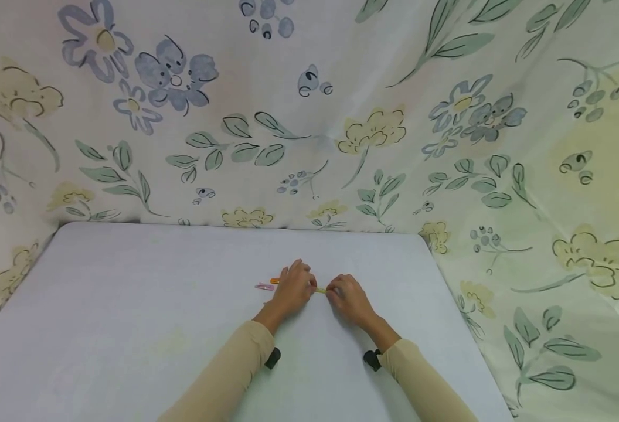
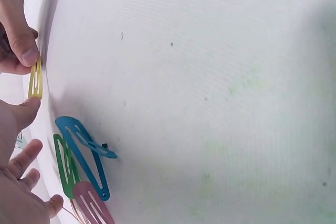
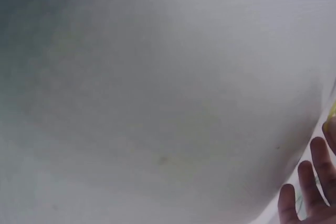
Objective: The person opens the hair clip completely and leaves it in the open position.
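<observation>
Near the middle of the white table (image 1: 130, 305), slightly toward its far edge, both hands meet over a yellow hair clip (image 1: 320, 290). Taking that clip as landmark and reading from left to right:

Farthest left of the clip lie spare snap clips on the tabletop: a pink clip (image 1: 264, 286) and an orange clip (image 1: 275, 281) in the head view; the left wrist view adds a blue clip (image 2: 84, 153), sprung open, a green clip (image 2: 65, 163) partly under it, and the pink clip (image 2: 93, 205) at the frame's lower edge. All rest apart from the yellow clip, beside the left hand's outer fingers.

Immediately left of the clip is the left hand (image 1: 292, 290), palm down; its thumb tip touches one end of the clip while the remaining fingers are loosely curled around nothing.

The yellow hair clip (image 2: 35, 80) spans the gap between the hands. Its long axis runs hand to hand, roughly parallel to the table's far edge, so each hand meets one end.

Immediately right of the clip is the right hand (image 1: 347, 300), whose thumb and forefinger (image 2: 23, 45) pinch the clip's other end; the right wrist view shows only relaxed lower fingers (image 3: 315, 182) over bare table.

Neither hand is nearer; the right has the firmer hold. Floral cloth (image 1: 309, 117) backs the table on three sides.
</observation>
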Tool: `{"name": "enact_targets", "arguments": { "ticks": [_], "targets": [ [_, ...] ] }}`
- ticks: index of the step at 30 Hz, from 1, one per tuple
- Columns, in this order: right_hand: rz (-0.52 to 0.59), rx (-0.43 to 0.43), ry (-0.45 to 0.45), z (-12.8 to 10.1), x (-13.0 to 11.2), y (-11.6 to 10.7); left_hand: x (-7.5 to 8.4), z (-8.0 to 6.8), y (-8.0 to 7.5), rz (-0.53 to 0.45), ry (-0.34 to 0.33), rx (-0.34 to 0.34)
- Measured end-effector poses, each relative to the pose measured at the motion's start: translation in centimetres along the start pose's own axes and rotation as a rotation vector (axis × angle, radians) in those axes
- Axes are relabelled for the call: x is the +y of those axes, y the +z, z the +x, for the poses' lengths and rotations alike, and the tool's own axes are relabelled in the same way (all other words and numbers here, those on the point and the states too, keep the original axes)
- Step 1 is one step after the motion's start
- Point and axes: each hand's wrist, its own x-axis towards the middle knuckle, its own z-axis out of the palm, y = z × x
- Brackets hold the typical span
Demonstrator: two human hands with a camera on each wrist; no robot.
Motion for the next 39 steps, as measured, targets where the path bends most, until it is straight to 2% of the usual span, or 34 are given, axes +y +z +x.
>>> {"name": "enact_targets", "arguments": {
  "ticks": [6,11,12,16,20,23,31,39],
  "targets": [
    [0.151,0.039,0.042,0.3,-0.4,-0.3,0.2,0.1,-0.7,-0.094,-0.044,0.0],
    [0.346,0.03,0.083,0.9,-0.6,-0.9,0.7,0.4,-1.7,-0.188,-0.115,-0.073],
    [0.383,0.019,0.101,1.0,-0.6,-1.1,0.7,0.4,-2.0,-0.212,-0.125,-0.081],
    [0.551,-0.021,0.265,1.3,-1.0,-1.8,1.2,0.5,-2.9,-0.348,-0.179,-0.092],
    [0.679,-0.044,0.362,1.4,-1.4,-2.7,1.7,0.3,-3.7,-0.524,-0.31,-0.12],
    [0.751,-0.059,0.366,1.6,-1.7,-3.3,2.0,0.3,-4.1,-0.617,-0.403,-0.146],
    [0.865,-0.069,0.327,2.0,-1.8,-4.0,2.0,0.4,-5.0,-0.825,-0.5,-0.193],
    [0.942,-0.058,0.32,2.3,-2.2,-3.9,1.6,0.3,-5.0,-0.93,-0.5,-0.173]
  ]
}}
